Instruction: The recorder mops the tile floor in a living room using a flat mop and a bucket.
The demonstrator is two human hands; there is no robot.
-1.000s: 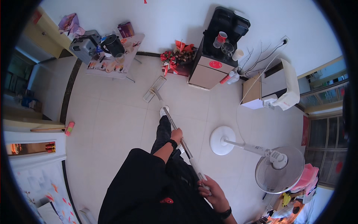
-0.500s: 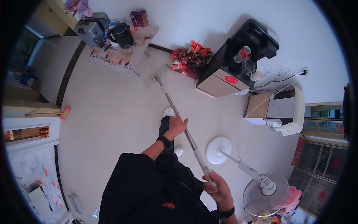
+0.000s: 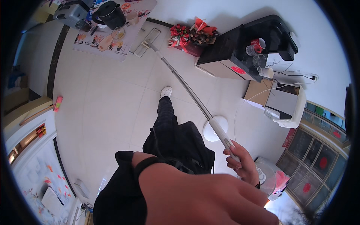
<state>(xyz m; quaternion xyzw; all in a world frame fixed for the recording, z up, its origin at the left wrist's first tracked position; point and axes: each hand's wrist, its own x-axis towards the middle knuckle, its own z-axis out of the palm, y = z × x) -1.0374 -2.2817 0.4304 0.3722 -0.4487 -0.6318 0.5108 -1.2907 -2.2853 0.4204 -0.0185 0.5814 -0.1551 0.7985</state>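
Right hand (image 3: 242,162) wrapped around the grip end of a flat mop's long metal handle (image 3: 189,93). Mop head (image 3: 147,37) flat on the pale tiled floor (image 3: 101,97), at the edge of the low patterned mat (image 3: 112,52) near the far wall, just beside the red flower arrangement (image 3: 180,34). Left hand (image 3: 210,198) close under the camera, blurred, back turned up; open or closed cannot be told. White shoe (image 3: 166,91) beside the handle, white fan base (image 3: 215,128) under it.
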